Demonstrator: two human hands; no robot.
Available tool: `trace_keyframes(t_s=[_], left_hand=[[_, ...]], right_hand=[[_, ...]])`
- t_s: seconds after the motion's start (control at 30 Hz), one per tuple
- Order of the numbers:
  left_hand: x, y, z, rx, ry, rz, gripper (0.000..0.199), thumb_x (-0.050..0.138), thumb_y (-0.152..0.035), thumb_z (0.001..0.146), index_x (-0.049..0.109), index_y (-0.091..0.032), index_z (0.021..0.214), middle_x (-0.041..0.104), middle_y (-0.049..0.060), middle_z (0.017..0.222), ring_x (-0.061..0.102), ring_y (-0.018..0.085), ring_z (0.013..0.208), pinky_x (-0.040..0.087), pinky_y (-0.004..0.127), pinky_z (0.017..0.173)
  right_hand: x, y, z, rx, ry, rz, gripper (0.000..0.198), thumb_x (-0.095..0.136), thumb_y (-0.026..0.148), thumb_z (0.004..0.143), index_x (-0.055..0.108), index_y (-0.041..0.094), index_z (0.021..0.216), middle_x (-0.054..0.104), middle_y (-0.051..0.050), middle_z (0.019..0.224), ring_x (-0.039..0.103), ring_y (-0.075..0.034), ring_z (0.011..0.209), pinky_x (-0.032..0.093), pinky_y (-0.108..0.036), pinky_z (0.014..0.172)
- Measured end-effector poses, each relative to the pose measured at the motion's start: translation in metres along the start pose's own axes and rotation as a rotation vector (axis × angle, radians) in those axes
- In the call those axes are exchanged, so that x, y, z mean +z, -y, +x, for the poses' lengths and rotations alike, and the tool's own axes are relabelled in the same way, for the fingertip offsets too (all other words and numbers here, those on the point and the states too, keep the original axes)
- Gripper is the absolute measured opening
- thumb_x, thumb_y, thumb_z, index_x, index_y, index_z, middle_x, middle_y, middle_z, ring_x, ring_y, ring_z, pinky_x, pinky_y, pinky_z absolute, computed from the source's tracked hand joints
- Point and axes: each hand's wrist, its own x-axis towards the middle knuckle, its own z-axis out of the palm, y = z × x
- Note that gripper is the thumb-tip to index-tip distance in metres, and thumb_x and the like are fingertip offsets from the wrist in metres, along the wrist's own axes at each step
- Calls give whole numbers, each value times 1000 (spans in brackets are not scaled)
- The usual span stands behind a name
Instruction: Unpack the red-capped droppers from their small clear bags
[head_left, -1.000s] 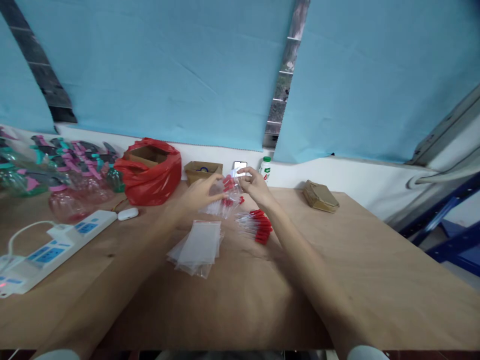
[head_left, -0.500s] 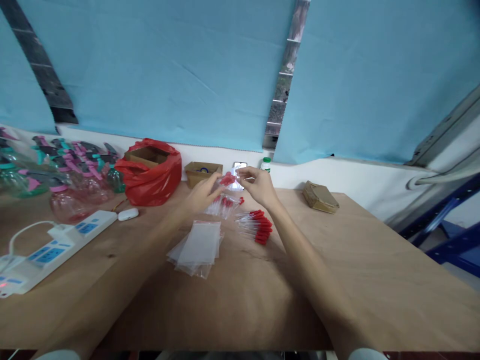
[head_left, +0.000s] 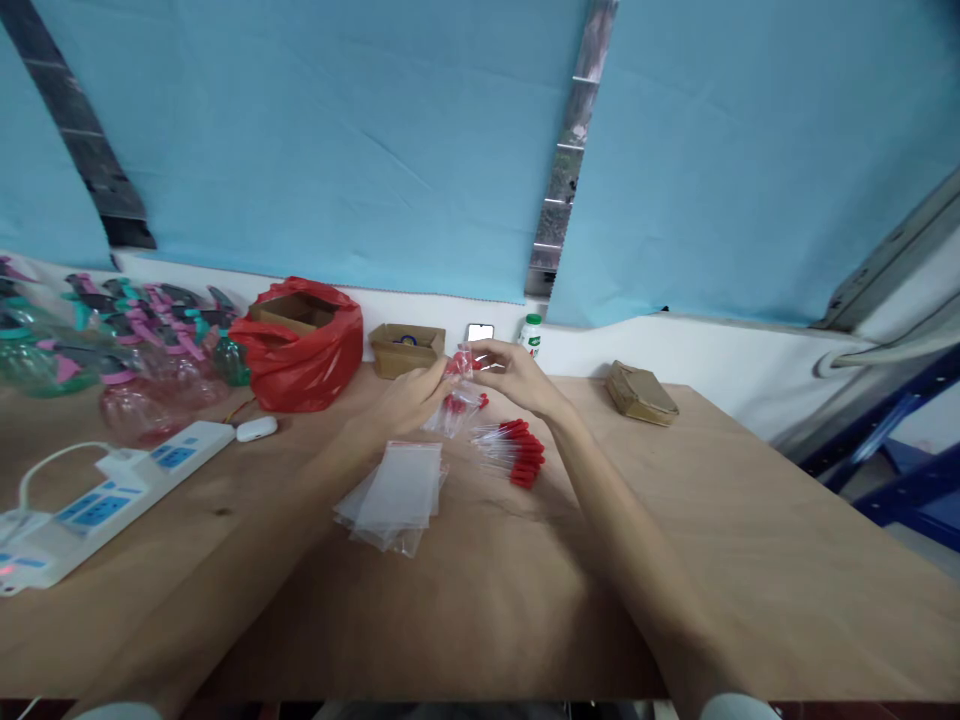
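Step in hand, by judgement: both hands work at a small clear bag (head_left: 465,357) with red pieces in it, held up over the rear middle of the table (head_left: 720,560), short of its back edge. The left hand (head_left: 414,398) has thumb and fingers closed on the bag's near side. The right hand (head_left: 523,376) is curled at the other side, thumb and fingers slightly apart; whether it pinches the film cannot be told. The next move calls for a firm left hold while the right fingertips handle the thin film.

Just below the hands lie filled bags (head_left: 454,405); to their right, loose red-ended sticks (head_left: 527,455). A stack of flat bags (head_left: 401,485) lies nearer the front edge.

Compared with half a second ago, the hands are closer together, the right fingers reach further left, and more of the bottle (head_left: 531,333) shows. The sticks and flat bags are unmoved.
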Motion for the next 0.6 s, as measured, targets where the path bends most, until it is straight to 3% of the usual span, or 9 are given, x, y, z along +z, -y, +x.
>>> trace_keyframes(t_s=[0.13,0.37,0.47,0.6], left_hand=[[1,2,-6,19,2,30,50,25,-51,110,58,-24,136,70,11,95,67,31,90,47,40,79],[11,6,-5,41,-96,-71,39,33,-41,107,65,-25,123,73,12,113,67,28,98,48,42,93],[8,1,1,2,-121,-197,40,30,-45,109,63,-26,122,74,8,102,69,26,95,47,38,87],[-1,-6,3,19,-101,-234,36,35,-51,108,61,-26,106,73,2,89,69,23,86,44,33,79]], right_hand=[[2,2,-1,10,25,-27,30,79,27,85,79,24,114,77,-5,114,71,-20,100,56,-37,96],[12,-8,1,10,10,-20,26,78,26,84,81,23,110,78,-5,113,70,-19,98,58,-36,94],[13,-9,2,83,-45,82,28,83,31,78,81,21,104,79,-5,105,70,-19,92,61,-35,87],[9,-2,1,189,-67,236,32,88,36,73,81,19,99,78,-3,93,70,-18,82,64,-35,81]])
